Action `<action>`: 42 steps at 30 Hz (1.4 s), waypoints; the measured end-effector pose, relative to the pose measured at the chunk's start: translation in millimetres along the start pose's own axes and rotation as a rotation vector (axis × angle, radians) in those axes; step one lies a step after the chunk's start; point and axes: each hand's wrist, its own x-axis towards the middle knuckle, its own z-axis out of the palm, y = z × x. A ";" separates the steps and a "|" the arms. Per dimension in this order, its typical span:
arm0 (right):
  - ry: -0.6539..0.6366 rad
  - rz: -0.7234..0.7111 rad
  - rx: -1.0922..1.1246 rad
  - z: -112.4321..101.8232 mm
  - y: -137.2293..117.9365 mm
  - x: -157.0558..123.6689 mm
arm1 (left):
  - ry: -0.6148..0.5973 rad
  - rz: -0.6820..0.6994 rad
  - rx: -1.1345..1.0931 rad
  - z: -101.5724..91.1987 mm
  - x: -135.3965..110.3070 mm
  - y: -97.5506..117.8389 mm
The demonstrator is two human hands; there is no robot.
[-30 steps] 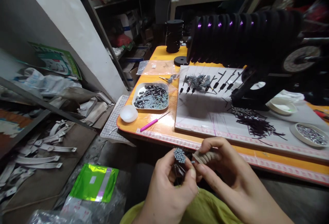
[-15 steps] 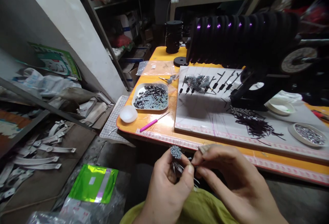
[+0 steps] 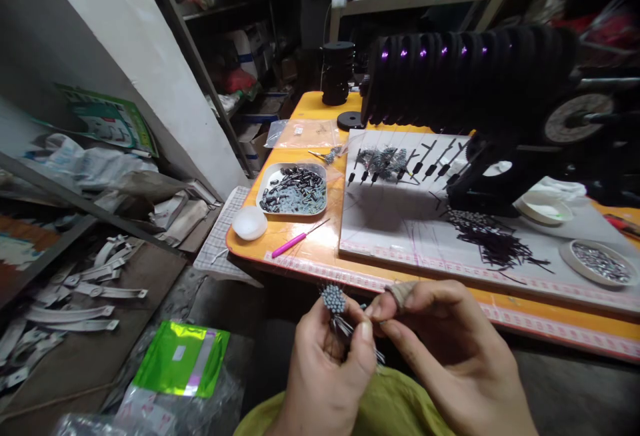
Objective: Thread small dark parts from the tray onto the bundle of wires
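nearest of all, a green cloth [image 3: 400, 404] lies under and between the wrists. just above it, the left hand [image 3: 327, 373] curls shut, its thumb and fingers gripping a bundle of thin pieces [image 3: 333, 298]; a cluster of round grey-blue ends pokes out above the fingers, and pale, thin strands fan out below it, toward the thumb. the right hand [image 3: 450, 346] is bent in close on its right, thumb and fingertips drawn together near the left thumb; whether they pinch something small, i cannot tell. a beige wrap [image 3: 400, 294] goes around 1 finger of the right hand. low to the left of the hands is a shiny green packet [image 3: 167, 359]. past the fingertips, a pink-and-white measuring strip [image 3: 320, 270] runs along the table edge. beyond the left hand lie a pink-handled tool [image 3: 290, 245], a round white bowl [image 3: 250, 223] and a white tray [image 3: 295, 213] of dark and grey-blue pieces. beyond the right hand, a white board [image 3: 380, 229] bears a heap of dark strips [image 3: 505, 246] and, farther right, a dish [image 3: 567, 264] of silvery bits. farther ahead stand a black machine with a row of discs [image 3: 465, 76] and, to its left, a black spool stack [image 3: 337, 76].
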 end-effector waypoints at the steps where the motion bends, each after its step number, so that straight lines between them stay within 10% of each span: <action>1: 0.005 -0.003 -0.002 0.4 0.0 -0.2 | 0.007 0.008 0.000 0.2 -0.2 -0.2; 42: 0.208 0.072 0.071 15.6 -4.2 -2.2 | 0.044 0.047 -0.067 1.3 -2.2 -3.8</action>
